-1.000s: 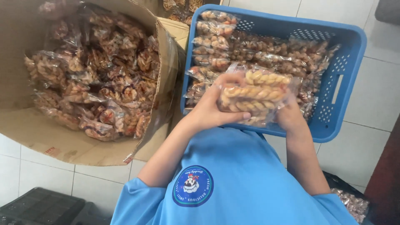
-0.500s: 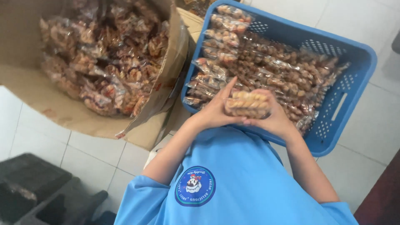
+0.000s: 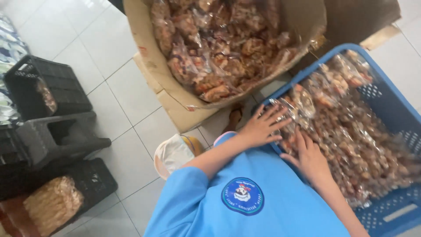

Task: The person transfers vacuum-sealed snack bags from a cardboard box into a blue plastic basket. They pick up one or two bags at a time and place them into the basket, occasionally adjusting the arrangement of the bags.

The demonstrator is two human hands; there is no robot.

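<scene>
Both hands are pressing clear snack packets [image 3: 333,118] flat into the blue crate [image 3: 386,98] at three o'clock, left hand [image 3: 262,127] fingers spread, right hand [image 3: 310,159] fingers together, best settling each packet level and snug beside its neighbours.

Two hands, the left hand [image 3: 263,127] and the right hand [image 3: 309,158], rest on snack packs, too many to count, in one blue crate [image 3: 390,101]. One cardboard box [image 3: 175,94] lies beyond the left hand. Three black crates lie far left: [image 3: 66,87], [image 3: 94,180], [image 3: 8,149]. One grey stool [image 3: 57,136].
</scene>
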